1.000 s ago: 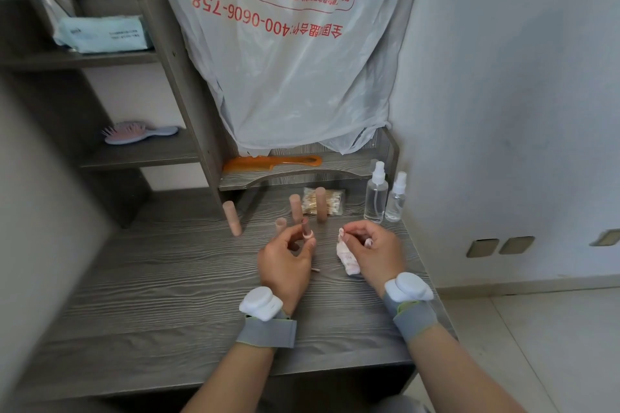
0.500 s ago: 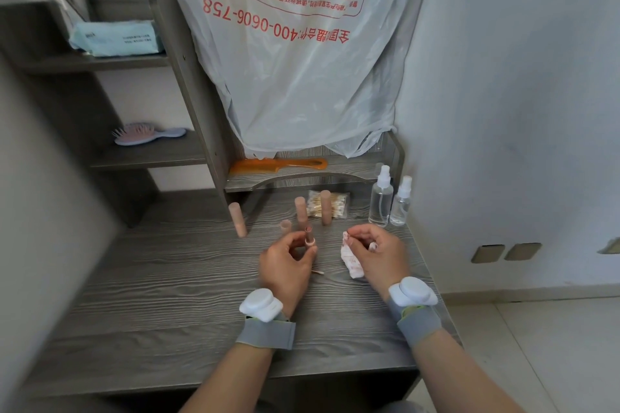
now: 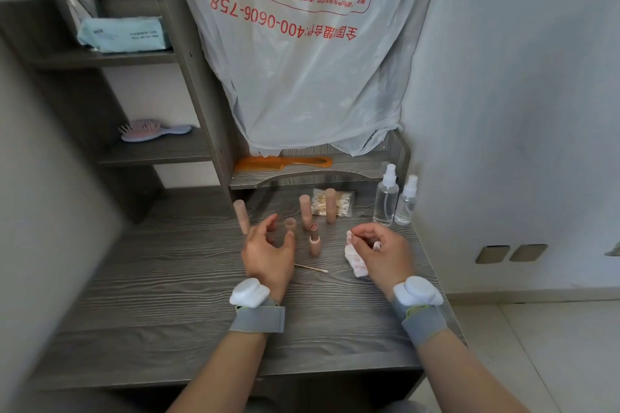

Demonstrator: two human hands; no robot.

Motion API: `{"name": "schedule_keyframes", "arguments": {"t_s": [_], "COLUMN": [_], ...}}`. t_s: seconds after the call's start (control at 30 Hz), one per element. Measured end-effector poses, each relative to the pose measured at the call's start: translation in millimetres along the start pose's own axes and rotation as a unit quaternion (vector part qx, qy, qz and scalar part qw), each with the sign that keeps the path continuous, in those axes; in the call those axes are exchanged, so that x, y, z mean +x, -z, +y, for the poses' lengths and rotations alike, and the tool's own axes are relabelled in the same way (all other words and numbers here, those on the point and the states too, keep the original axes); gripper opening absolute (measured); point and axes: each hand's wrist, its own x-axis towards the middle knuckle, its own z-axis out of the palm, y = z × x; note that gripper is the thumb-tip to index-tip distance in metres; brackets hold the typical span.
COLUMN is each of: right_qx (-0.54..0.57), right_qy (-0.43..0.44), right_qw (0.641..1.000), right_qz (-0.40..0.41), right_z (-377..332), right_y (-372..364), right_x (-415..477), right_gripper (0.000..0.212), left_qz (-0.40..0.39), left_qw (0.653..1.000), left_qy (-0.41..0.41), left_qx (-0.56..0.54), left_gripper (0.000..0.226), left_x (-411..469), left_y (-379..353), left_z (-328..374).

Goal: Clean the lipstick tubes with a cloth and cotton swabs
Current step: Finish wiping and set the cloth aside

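While the left hand (image 3: 268,251) hangs over the surface (image 3: 167,295) with fingers spread and loosely curled, holding nothing, the right hand (image 3: 382,253) grips a crumpled white cloth (image 3: 357,261) near the right edge. The hands are apart. An uncapped lipstick tube (image 3: 314,241) stands upright between them, touching neither. A loose cap (image 3: 290,224) stands just beyond the left fingers. One cotton swab (image 3: 312,267) lies flat on the near side of the tube. Three capped tubes (image 3: 305,211) stand upright toward the back edge, with a bag of swabs (image 3: 339,208) behind two of them. Two spray bottles (image 3: 385,199) stand at the back right corner.
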Motion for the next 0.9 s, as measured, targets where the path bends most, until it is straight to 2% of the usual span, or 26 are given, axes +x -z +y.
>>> {"name": "schedule_keyframes", "arguments": {"t_s": [0.13, 0.23, 0.33, 0.63, 0.8, 0.9], "right_qx": [-0.014, -0.018, -0.032, -0.055, -0.071, -0.076], "right_qy": [0.007, 0.008, 0.015, 0.020, 0.019, 0.023], "right_qw": [1.000, 0.999, 0.998, 0.998, 0.997, 0.996], "right_qz": [-0.014, -0.033, -0.045, -0.032, -0.031, -0.032], "right_z": [2.9, 5.7, 6.7, 9.5, 10.7, 7.3], "right_y": [-0.4, -1.8, -1.9, -2.3, -1.3, -1.1], "right_x": [2.3, 3.5, 3.8, 4.7, 4.9, 3.3], "right_gripper": [0.019, 0.027, 0.027, 0.024, 0.012, 0.015], "left_qz": [-0.059, -0.073, -0.070, -0.040, -0.027, -0.017], "left_qw": [0.998, 0.997, 0.997, 0.999, 0.998, 0.998], "left_qy": [0.015, 0.011, 0.004, 0.019, 0.041, 0.038], "left_qx": [0.032, 0.034, 0.025, 0.000, -0.031, -0.037], "left_gripper": [0.048, 0.038, 0.020, 0.013, 0.013, 0.012], "left_x": [10.0, 11.6, 9.9, 0.4, -6.5, -14.8], "left_y": [-3.6, -7.6, -9.5, -2.0, 5.6, 7.4], "left_z": [-3.8, -5.2, -5.4, -0.5, -0.2, 0.4]}}
